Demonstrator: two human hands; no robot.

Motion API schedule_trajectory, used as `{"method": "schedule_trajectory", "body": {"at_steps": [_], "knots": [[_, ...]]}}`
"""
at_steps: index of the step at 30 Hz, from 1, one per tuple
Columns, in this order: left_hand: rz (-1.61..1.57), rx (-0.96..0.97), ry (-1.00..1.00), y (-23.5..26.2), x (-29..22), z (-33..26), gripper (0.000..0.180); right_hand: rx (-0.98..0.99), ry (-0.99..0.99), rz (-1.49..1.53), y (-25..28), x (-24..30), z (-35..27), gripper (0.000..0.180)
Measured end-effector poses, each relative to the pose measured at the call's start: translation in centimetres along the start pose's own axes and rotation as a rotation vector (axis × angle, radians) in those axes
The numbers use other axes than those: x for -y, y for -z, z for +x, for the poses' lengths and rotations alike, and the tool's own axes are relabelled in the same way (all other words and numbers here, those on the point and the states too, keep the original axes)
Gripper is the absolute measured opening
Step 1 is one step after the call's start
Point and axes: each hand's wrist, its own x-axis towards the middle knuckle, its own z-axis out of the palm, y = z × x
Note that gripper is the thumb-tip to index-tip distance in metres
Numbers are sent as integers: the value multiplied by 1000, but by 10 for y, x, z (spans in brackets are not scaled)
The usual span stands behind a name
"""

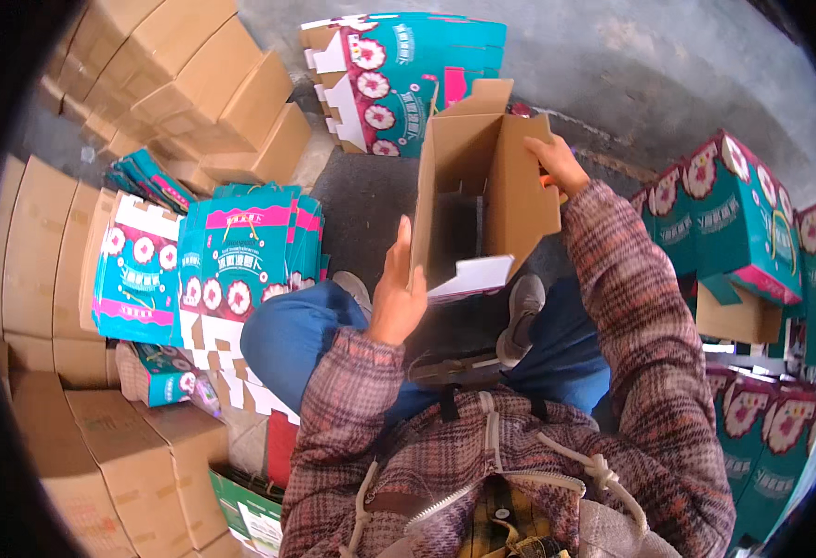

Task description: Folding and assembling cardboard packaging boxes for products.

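Both hands' fingers grip matte brown cardboard box (482, 186): L (397, 298), R (557, 163).

The floor (613, 56) is grey concrete. Brown cartons (194, 84) are stacked at the left, teal printed boxes (734, 214) at the right, in daylight.

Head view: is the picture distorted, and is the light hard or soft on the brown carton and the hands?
Head view: strong fisheye bending, with a black rim around the circle; the stacked boxes curve near the edge. The light is soft daylight with no hard shadows and no glare. The open brown carton is sharp in the middle, as are the left hand and right hand.
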Motion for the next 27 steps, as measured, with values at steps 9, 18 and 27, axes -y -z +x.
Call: {"method": "schedule_trajectory", "body": {"at_steps": [9, 18, 27], "knots": [[239, 314, -113, 4, -9, -3, 80, -111, 288, -620, -28, -21, 4, 65], [241, 434, -226, -5, -16, -6, 83, 112, 671, -760, -23, 4, 5, 83], [312, 539, -208, -2, -17, -8, 72, 94, 533, -670, -32, -3, 2, 91]]}}
